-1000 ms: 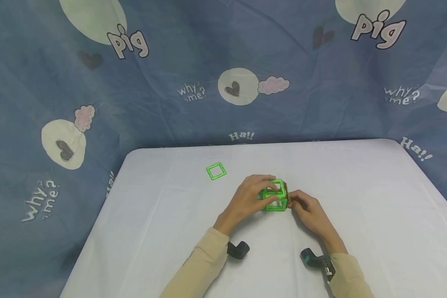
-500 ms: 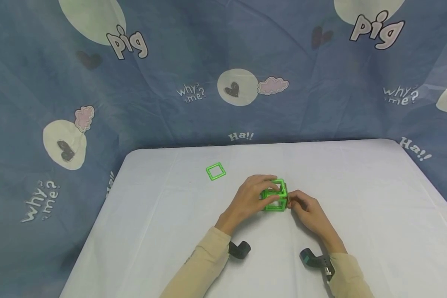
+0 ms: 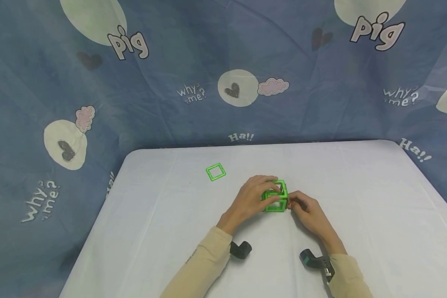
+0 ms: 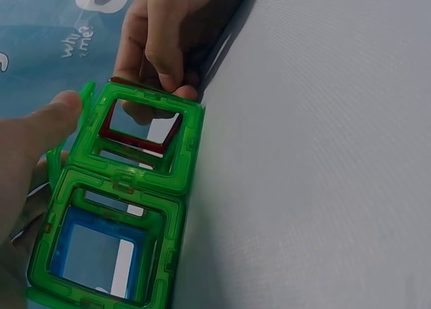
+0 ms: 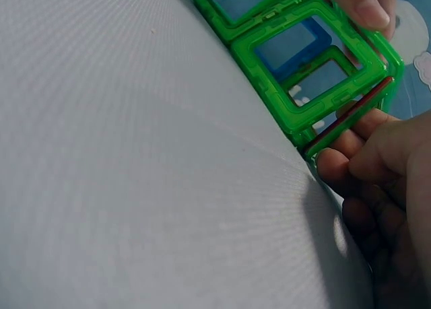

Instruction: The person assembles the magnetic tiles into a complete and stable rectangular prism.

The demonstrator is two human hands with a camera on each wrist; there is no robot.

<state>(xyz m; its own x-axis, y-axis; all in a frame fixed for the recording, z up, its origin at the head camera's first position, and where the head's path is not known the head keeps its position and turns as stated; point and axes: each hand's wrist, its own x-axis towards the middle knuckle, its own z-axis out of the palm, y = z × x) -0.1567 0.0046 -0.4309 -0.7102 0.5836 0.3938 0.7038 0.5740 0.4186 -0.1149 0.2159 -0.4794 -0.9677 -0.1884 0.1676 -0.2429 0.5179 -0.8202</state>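
Observation:
A hollow block of green magnetic tiles (image 3: 276, 205) stands on the white table, with a blue square tile (image 4: 65, 236) visible inside it. My left hand (image 3: 252, 196) grips the block from the left, thumb near the table side and fingers over the top. At the block's right end sits a red square tile (image 5: 350, 117), its edge against the green frames. My right hand (image 3: 308, 211) pinches this red tile with curled fingers, close to the table. In the left wrist view, the right fingers show partly through the tile openings. The block's far side is hidden.
One loose green square tile (image 3: 216, 171) lies flat on the white table (image 3: 164, 231), farther back and to the left. Behind the table hangs a blue printed cloth (image 3: 193, 49). A black wrist camera (image 3: 240, 250) juts out beside the left sleeve.
The red tile, slightly apart and tilted at the block's right end a second ago, has swung in against it. Both hands have barely moved.

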